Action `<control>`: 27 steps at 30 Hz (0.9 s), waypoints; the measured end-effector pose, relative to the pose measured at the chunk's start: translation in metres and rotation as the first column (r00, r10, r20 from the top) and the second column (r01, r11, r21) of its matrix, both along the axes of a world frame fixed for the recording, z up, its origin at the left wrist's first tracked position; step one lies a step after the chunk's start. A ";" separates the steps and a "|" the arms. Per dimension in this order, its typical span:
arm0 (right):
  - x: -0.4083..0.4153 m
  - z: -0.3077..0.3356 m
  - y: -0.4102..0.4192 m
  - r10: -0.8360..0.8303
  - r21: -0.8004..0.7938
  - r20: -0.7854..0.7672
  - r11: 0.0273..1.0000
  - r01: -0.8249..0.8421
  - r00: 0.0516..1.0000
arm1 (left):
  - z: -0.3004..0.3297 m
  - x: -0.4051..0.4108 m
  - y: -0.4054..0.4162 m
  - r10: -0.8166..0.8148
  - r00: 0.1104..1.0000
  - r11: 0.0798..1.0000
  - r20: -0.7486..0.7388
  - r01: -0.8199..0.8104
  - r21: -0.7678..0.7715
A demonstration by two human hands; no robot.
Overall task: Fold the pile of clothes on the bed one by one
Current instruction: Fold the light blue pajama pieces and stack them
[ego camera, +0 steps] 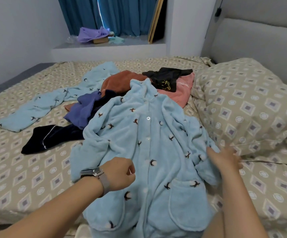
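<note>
Left grip: left hand [120,174], low in the middle of the frame, is curled into a fist just over the left front of the blue pajama top [146,152]. It may be pinching a bit of fluff, but I cannot tell.
Watch: a silver watch [96,174] sits on that wrist.
Right grip: right hand [225,158], at the lower right, lies with fingers stretched out and blurry, pressing on the right edge of the top, where a sleeve is bunched.
Top: it lies face up on the bed [19,177], buttons running down the middle. Its hem is nearest the camera and its collar points up the frame, so its long way runs from the bottom edge toward the middle.
Which hand is nearer: each hand is at its own side. The right one touches the messy sleeve, so it looks best placed to fold that side in first.
Pile: behind the collar sit a purple cloth [82,110], a dark navy piece [41,140], a rust-brown one [120,79], a pink one [178,95] and a black one [166,78], all unfolded.
Pants: matching blue pajama pants [53,103] stretch toward the left of the frame.
Pillow: a pillow [251,109] sits at the right, just beside the right hand.
</note>
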State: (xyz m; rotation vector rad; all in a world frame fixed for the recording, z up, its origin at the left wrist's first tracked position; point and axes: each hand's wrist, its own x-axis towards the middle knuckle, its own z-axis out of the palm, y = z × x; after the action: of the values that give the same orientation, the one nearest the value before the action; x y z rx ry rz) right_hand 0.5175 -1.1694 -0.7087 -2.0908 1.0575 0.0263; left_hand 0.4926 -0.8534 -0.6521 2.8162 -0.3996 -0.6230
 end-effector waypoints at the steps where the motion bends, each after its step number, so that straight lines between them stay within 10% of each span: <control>1: 0.002 -0.005 -0.005 -0.021 0.130 -0.011 0.991 0.022 1.000 | 0.002 0.003 -0.004 -0.020 1.000 1.000 0.013 0.020 0.000; 4: 0.006 -0.019 -0.008 -0.056 0.371 0.049 0.928 0.034 0.997 | 0.007 0.016 -0.026 0.026 0.999 0.990 0.045 -0.019 -0.143; 9: 0.012 -0.013 0.005 0.001 0.114 0.389 0.992 -0.049 0.921 | 0.001 0.035 -0.058 0.134 0.990 0.942 -0.040 -0.140 -0.305; 13: -0.003 0.018 0.035 0.175 -0.223 0.826 0.975 0.024 0.535 | 0.004 0.037 -0.070 0.249 0.882 0.709 -0.401 -0.448 -0.545; 17: -0.025 0.018 0.079 0.677 -0.618 0.629 0.734 -0.283 0.383 | 0.013 0.041 -0.081 0.142 0.727 0.467 -0.671 -0.647 -0.602; 20: -0.034 -0.010 0.105 0.896 -0.687 0.331 0.444 -0.576 0.296 | 0.008 0.040 -0.082 0.133 0.625 0.463 -0.769 -0.725 -0.510; 24: -0.037 -0.021 0.109 0.883 -0.208 0.329 0.414 -0.886 0.336 | -0.029 0.046 -0.068 0.375 0.670 0.641 -0.641 -0.687 -0.343; 27: -0.030 -0.005 0.106 0.543 0.448 0.461 0.540 -0.712 0.702 | -0.047 0.050 -0.062 0.385 0.625 0.618 -0.679 -0.721 -0.314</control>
State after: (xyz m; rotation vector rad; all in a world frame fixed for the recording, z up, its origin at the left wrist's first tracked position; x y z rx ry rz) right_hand 0.4874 -1.0632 -0.7136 -1.6884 0.0168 0.3864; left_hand 0.5422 -0.9156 -0.6990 1.8694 0.4036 -0.9231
